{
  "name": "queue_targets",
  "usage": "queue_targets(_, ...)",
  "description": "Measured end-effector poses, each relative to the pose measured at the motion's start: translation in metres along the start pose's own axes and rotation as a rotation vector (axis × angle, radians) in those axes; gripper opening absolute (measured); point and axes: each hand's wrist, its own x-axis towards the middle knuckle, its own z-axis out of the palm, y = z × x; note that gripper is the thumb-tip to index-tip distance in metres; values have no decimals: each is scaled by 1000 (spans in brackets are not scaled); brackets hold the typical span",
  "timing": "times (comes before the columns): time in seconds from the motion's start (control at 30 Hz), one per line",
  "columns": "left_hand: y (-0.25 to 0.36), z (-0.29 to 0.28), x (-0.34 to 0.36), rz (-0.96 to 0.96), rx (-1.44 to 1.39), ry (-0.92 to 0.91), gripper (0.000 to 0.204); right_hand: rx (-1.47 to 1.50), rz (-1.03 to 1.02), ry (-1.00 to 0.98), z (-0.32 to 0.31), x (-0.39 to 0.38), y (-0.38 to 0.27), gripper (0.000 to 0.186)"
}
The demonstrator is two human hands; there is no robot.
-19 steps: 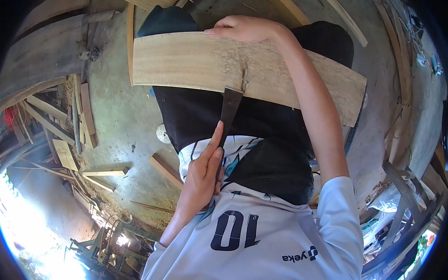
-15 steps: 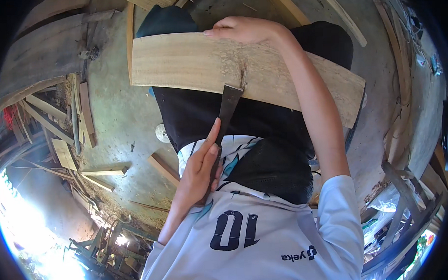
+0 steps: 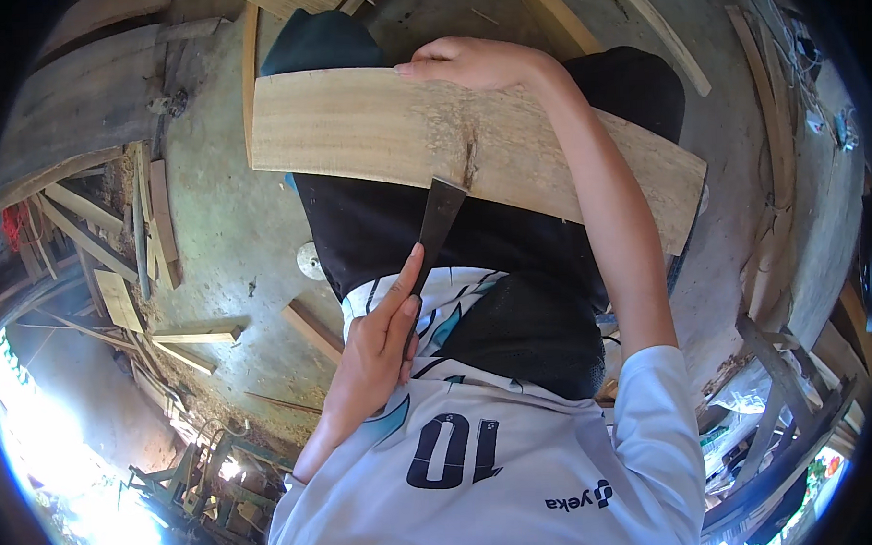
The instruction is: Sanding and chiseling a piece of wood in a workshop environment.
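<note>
A long pale wooden board [image 3: 344, 122] lies across my thighs, its surface rough and pitted around a dark crack near the middle. My left hand [image 3: 385, 337] is closed around a dark, flat-bladed chisel [image 3: 442, 215], with the index finger stretched along the blade. The chisel's wide straight end overlaps the board's near edge, just short of the crack; whether it touches the wood I cannot tell. Over the far edge of the board my right hand [image 3: 472, 62] is bent, gripping it from above. The right forearm crosses the board's right half and hides part of it.
Loose wood offcuts [image 3: 198, 335] lie on the concrete floor [image 3: 214, 242] at the left, near a stack of planks [image 3: 161, 224]. Long strips [image 3: 658, 29] lie beyond my knees. At the lower right stands a metal frame [image 3: 776, 395].
My left hand has drawn the chisel slightly back toward me and a little left, so less of its end overlaps the board. The right hand keeps its grip on the far edge.
</note>
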Motion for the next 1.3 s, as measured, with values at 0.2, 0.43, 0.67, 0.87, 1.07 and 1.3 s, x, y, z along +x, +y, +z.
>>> queue_targets(0.2, 4, 2, 6, -4, -55, -15, 47, -4, 13, -17, -4, 4, 1, 71)
queue_targets(0.43, -6, 12, 16, 17, -269, -43, 48, 0, 45, 4, -7, 3, 0, 72)
queue_targets(0.67, 8, 12, 24, -21, -246, 38, 48, 151, 131, 39, -4, -2, -10, 77)
queue_targets(0.87, 4, 6, 1, -19, 22, 53, 48, 62, 143, -3, -5, -4, -15, 80)
queue_targets(1.07, 13, 9, 4, -20, 12, 50, 48, 138, 78, -39, -6, -2, -10, 88)
queue_targets(1.3, -5, 14, 8, -52, -196, 17, 47, 105, 90, -18, -6, 3, -9, 85)
